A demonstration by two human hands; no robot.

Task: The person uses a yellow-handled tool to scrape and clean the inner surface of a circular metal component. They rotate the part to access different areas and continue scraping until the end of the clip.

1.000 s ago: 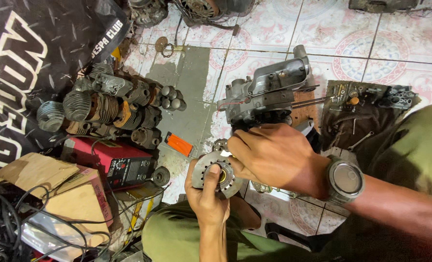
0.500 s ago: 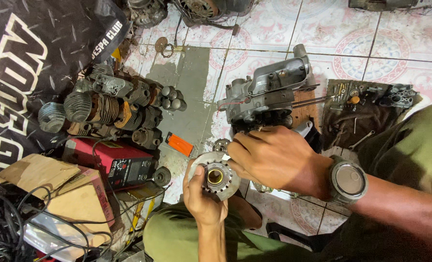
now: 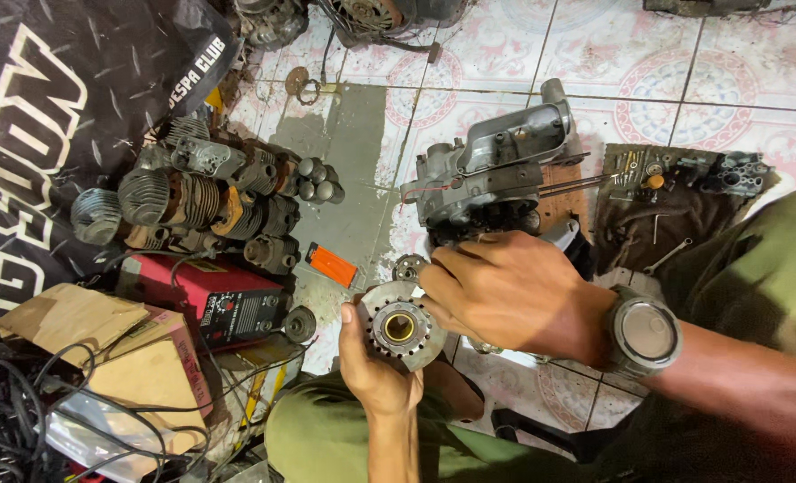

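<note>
While the left hand cradles a round grey metal hub with a brass-coloured centre from below, the right hand pinches its upper right rim, just in front of the grey cast engine casing on the tiled floor.

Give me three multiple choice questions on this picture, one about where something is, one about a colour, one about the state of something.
1. Where does the engine case lie?
A. on the tiled floor
B. in the cardboard box
C. on the person's lap

2. What colour is the small flat tag on the floor?
A. blue
B. orange
C. white

3. How is the round metal disc held?
A. lying loose on the floor
B. left hand under it, right hand at its edge
C. right hand alone

Answers: 1 A, tiles show all around it. 2 B, bright orange against grey floor. 3 B, both hands touch it.
</note>
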